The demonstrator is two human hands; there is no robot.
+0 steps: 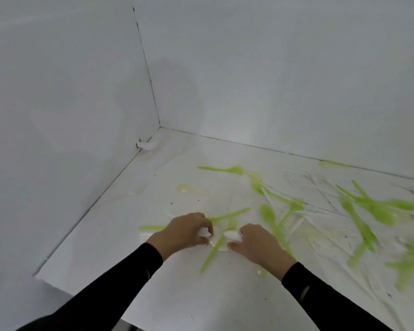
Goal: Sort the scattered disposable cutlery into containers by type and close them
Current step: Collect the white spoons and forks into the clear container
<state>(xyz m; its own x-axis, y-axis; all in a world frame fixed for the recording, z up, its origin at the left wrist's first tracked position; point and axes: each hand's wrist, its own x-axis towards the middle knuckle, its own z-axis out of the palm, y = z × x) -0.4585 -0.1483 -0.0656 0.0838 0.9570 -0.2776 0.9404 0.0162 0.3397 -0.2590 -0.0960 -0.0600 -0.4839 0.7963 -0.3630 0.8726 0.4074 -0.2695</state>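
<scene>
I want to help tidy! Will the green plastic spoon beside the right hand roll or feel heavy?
Probably very light: the thin green plastic spoon looks flimsy and may bend. It lies flat on the white table, so it likely slides, not rolls.

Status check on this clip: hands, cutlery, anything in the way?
Left hand pinches a white piece; right hand pinches a second white piece. Green cutlery scattered on table, unsorted. Green utensil lies between the hands. No container plainly visible.
</scene>
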